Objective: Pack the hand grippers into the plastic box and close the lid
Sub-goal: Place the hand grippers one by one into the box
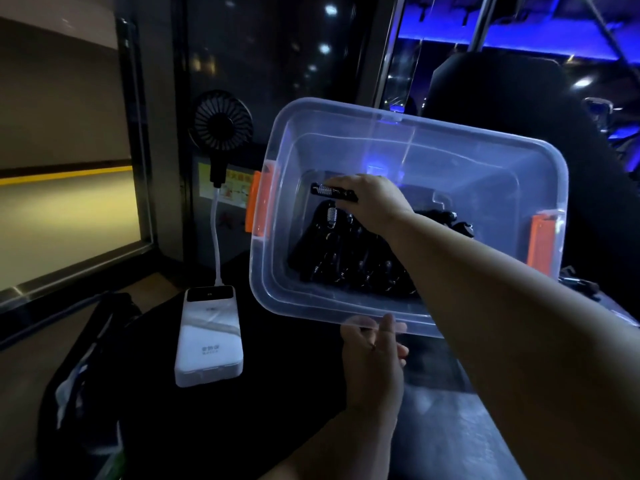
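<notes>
A clear plastic box [346,306] with orange latches [256,202] sits tilted toward me in mid-frame, its lid out of sight. My left hand [372,355] grips the box's near rim from below. Reaching down into the box, my right hand [375,199] is closed around a black hand gripper [332,192] with a metal spring. Beneath that hand, several more black hand grippers [346,254] lie piled on the box floor.
A white power bank [207,341] lies on the dark surface left of the box, cabled to a small black fan [223,124] standing behind it. A dark bag [90,358] lies at lower left. A black chair back [502,98] rises behind the box.
</notes>
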